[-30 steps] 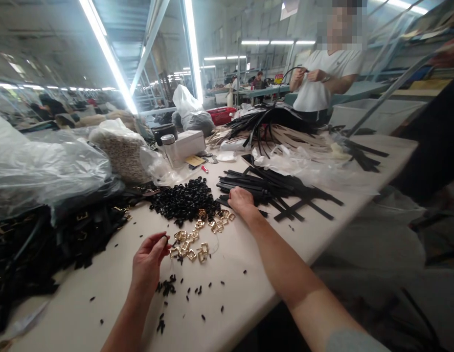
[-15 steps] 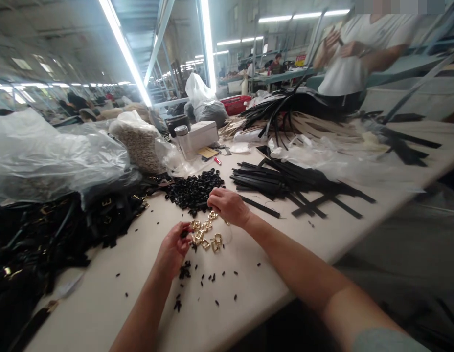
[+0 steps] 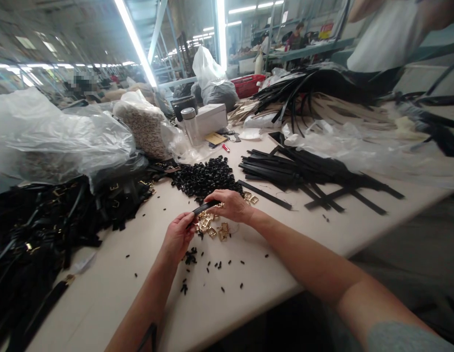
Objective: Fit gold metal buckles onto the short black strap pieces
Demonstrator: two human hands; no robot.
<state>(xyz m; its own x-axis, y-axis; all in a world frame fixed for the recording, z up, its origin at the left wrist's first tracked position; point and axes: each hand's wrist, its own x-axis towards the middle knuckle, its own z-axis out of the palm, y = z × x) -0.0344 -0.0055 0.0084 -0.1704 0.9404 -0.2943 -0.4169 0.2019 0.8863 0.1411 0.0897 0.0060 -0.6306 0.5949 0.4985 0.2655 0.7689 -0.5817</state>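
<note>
A short length of black strap [image 3: 205, 208] stretches between my hands, just above the table. My left hand [image 3: 178, 235] pinches its near end between thumb and fingers. At the far end, the fingers of my right hand [image 3: 232, 205] close on the strap, and a bit of gold metal shows under them. Square gold buckles [image 3: 223, 231] lie loose on the table below my hands. Behind them sits a heap of small black loops [image 3: 205, 177]. Little black pieces [image 3: 190, 255] are scattered nearer to me.
Cut black strips [image 3: 271, 168] lie in a pile at the right. Finished-looking black straps with buckles [image 3: 47, 230] are heaped at the left under clear plastic bags [image 3: 65, 132]. A glass bottle [image 3: 191, 124] and white box [image 3: 211, 117] stand behind. A person in a white shirt [image 3: 388, 36] stands across the table.
My hands have come together, and the black strap now spans between them. My right hand has moved off the edge of the loop heap. The whole view has shifted slightly.
</note>
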